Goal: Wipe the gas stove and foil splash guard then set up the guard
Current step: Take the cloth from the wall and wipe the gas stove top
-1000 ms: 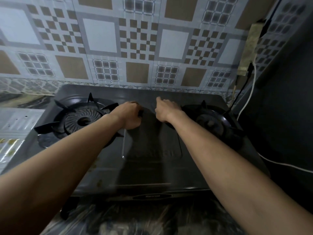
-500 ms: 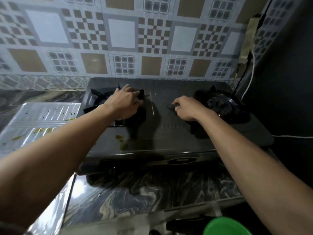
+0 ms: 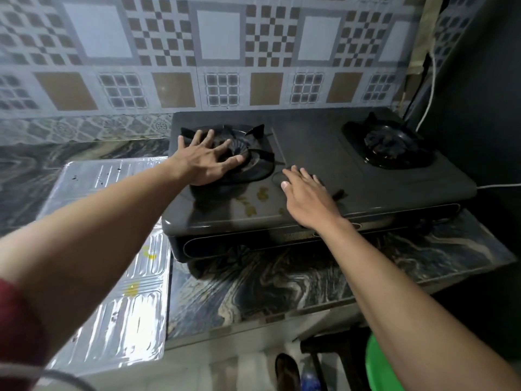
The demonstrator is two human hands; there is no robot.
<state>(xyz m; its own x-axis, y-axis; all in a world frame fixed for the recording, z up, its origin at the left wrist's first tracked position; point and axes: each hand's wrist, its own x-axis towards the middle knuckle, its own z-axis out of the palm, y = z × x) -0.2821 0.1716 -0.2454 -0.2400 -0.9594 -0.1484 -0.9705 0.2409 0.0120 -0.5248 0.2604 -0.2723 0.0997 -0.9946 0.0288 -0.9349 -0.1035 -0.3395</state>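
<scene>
Left hand (image 3: 207,159), fingers splayed, lies over the left burner grate (image 3: 253,153) of the black two-burner gas stove (image 3: 324,165); right hand (image 3: 306,197), fingers extended, rests flat mid-top, holding nothing.

The marbled countertop (image 3: 267,283) carried a two-burner gas stove (image 3: 324,153). A foil splash guard (image 3: 112,277) lay flat just left of the stove.

My stove top (image 3: 324,153) is a smooth dark panel with a soft sheen and dull yellowish greasy spots near the front. The burner grate (image 3: 255,131) looks like matt black metal. The foil splash guard (image 3: 118,306) is shiny ribbed foil. The bench (image 3: 267,283) is polished marble-look stone, and the wall tiles (image 3: 217,38) are glossy too
</scene>
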